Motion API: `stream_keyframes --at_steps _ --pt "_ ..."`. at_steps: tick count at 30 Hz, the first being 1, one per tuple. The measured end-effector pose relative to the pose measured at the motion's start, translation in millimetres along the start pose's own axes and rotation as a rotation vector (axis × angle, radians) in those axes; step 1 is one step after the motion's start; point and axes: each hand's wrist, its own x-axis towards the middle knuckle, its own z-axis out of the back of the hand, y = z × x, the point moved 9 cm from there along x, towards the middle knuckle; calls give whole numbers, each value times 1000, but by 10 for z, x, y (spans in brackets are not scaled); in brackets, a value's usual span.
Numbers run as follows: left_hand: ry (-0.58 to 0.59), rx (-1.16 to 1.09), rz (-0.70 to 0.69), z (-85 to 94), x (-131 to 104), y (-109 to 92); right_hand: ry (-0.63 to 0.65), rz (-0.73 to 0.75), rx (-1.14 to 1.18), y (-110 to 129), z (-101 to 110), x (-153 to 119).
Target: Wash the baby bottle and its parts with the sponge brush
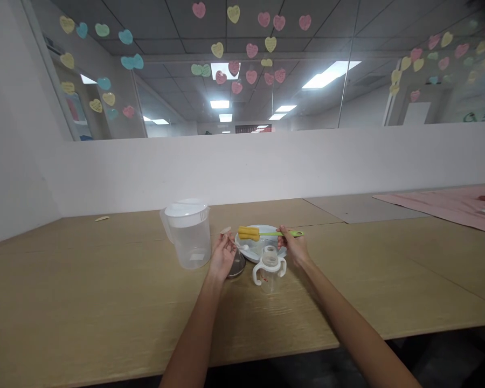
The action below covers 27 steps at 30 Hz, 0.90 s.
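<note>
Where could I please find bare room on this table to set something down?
The tabletop has bare room to the near left of the pitcher and right of the right forearm, short of the pink cloth. It is crowded around the white dish, with the bottle, brush, left hand and right hand close together.

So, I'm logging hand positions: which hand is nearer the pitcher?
Left: the left hand is just right of the pitcher; the right hand, gripping the yellow-headed brush, is farther right, beyond the bottle.

Your right hand [291,245] gripping the brush [249,233] by its handle [270,234], your left hand [223,254] between jug [192,240] and dish [262,242], bottle [270,276] upright before dish, heart notes [251,77] on glass [323,37].
</note>
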Motion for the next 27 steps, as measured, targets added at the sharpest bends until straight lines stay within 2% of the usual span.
stream_keyframes --at_steps 5,9,13,16,27 --pt "-48 45 -85 90 44 -204 -180 147 -148 142 159 -41" --pt "-132 193 -164 235 62 -239 -276 316 -385 303 211 -151" --pt "-208 417 -237 371 40 -234 -274 458 -572 402 146 -251" --pt "-224 590 -283 408 28 -254 -253 525 -658 438 89 -299" --pt "-212 1032 -374 341 -21 -343 -258 609 -755 486 65 -359"
